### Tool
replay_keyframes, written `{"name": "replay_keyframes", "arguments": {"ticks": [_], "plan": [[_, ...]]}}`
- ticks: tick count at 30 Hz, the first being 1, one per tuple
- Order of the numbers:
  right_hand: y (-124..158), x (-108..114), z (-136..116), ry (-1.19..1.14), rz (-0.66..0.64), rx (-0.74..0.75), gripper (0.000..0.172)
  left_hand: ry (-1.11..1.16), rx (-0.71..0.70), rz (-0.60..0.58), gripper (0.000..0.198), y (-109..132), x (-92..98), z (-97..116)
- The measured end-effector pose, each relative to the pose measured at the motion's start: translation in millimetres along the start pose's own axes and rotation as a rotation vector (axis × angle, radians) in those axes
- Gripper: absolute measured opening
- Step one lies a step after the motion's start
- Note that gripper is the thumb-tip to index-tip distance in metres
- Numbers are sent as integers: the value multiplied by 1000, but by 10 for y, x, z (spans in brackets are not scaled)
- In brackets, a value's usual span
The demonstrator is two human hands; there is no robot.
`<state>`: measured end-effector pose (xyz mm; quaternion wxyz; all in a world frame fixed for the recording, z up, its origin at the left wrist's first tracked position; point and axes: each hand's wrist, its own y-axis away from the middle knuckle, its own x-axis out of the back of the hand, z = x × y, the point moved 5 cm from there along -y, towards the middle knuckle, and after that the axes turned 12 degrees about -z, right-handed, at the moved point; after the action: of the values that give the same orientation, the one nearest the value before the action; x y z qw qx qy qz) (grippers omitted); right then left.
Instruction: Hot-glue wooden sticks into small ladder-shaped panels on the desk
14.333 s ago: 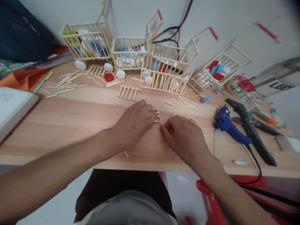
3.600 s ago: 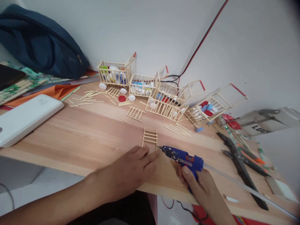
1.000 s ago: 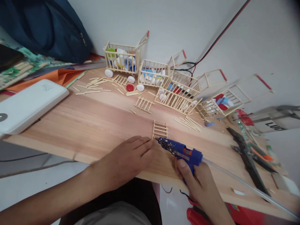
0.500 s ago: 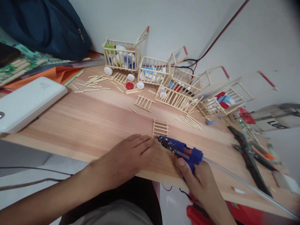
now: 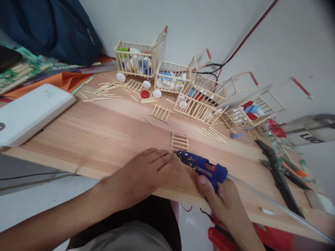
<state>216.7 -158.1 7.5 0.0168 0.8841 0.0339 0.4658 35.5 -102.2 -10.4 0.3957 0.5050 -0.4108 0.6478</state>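
Note:
My right hand [image 5: 222, 195] is wrapped round the handle of a blue glue gun [image 5: 201, 164], a long clear glue stick trailing from its back. The gun's tip meets the lower left corner of a small ladder-like stick frame [image 5: 180, 141], which lies flat on the wooden table [image 5: 104, 129]. Beside that corner, my left hand [image 5: 146, 170] rests palm down, its fingers together and bent toward the frame. Its fingertips are hidden, so what they pinch, if anything, cannot be made out. A second stick frame [image 5: 161, 114] lies farther back.
Stick carts [image 5: 136, 59] filled with bottle caps stand along the wall. Loose sticks [image 5: 104, 92] lie before them. A white power bank [image 5: 34, 113] is at the left, with a blue bag [image 5: 54, 31] behind. Dark pliers [image 5: 280, 181] lie at the right.
The view has shifted very slightly. Both hands and the glue gun keep nearly the same position at the frame's corner.

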Motion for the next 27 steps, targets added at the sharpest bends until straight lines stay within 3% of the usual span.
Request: {"name": "replay_keyframes", "arguments": {"ticks": [27], "plan": [[-20,15,-22,29,13,-5,43,-3,9,-22,24,4,1,1]]}}
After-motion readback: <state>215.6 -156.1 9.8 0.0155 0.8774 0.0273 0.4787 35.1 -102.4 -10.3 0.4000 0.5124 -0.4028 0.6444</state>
